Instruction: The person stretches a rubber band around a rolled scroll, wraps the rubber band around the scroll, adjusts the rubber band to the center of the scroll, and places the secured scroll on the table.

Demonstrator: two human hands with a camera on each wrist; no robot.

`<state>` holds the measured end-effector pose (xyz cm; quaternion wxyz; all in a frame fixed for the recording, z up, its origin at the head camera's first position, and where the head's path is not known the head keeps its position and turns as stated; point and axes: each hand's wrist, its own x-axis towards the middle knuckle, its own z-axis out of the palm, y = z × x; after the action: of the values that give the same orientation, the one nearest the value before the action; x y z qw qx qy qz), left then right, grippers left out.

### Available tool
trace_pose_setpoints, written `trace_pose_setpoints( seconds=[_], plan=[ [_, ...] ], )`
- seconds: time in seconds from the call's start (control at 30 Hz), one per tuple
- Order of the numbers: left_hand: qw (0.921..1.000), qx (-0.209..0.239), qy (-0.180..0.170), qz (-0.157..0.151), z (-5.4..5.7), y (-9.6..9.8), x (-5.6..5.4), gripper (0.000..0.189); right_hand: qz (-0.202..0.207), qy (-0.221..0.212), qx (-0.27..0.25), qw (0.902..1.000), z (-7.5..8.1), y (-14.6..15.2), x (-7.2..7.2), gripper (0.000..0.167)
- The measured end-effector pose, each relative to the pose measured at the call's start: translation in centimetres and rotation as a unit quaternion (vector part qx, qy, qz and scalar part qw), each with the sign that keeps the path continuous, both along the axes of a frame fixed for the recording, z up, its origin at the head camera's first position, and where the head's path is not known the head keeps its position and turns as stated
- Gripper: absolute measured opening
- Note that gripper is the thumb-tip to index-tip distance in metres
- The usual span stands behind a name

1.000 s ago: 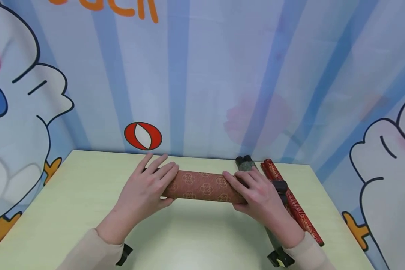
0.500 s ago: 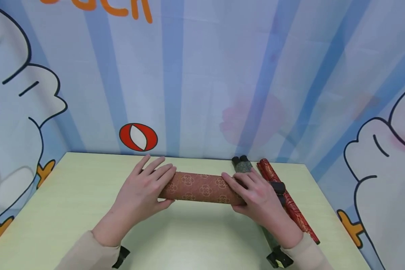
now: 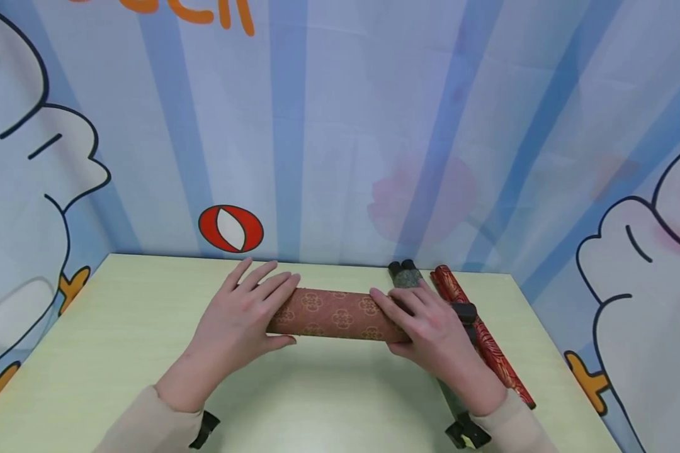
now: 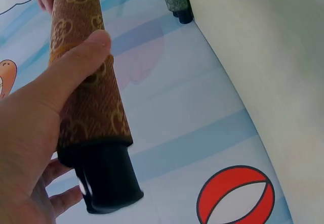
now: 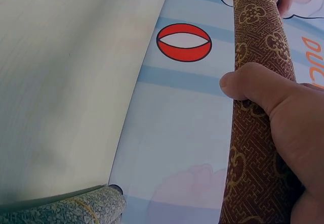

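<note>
A rolled-up scroll point(image 3: 337, 314) in reddish-brown brocade with gold flower motifs is held level above the table, crosswise in the head view. My left hand point(image 3: 240, 321) grips its left end, thumb on the near side and fingers over the far side. Beyond that hand, the scroll's black end knob point(image 4: 109, 178) sticks out in the left wrist view. On the right end, my right hand point(image 3: 433, 327) holds the roll with thumb and fingers around it. A dark knob point(image 3: 464, 312) shows past the right hand.
A grey-green scroll point(image 3: 408, 277) with black knobs lies on the pale table point(image 3: 119, 333), partly hidden under the right arm. Beside it rests a red scroll point(image 3: 498, 355) with gold patterning. A blue striped cartoon backdrop point(image 3: 340, 126) rises behind the table.
The view has shifted slightly, so the scene sits a little further left. Both hands keep the scroll in nearly the same place.
</note>
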<state>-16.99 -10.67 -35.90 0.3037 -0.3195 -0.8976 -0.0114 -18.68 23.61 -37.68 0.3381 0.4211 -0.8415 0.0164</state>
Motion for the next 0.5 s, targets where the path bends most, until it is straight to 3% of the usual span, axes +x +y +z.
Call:
trace_pose_setpoints(
  seconds=[0.23,0.5],
  plan=[
    [0.9999,-0.008,0.011,-0.01,-0.3,0.3,-0.1,0.083,0.003,0.004,-0.006,1.0,-0.2,0.1,0.0,0.101],
    [0.9991,0.009,0.034,-0.024,-0.3,1.4,-0.2,0.086,0.002,0.005,-0.013,0.9999,-0.3,-0.3,0.0,0.101]
  ],
)
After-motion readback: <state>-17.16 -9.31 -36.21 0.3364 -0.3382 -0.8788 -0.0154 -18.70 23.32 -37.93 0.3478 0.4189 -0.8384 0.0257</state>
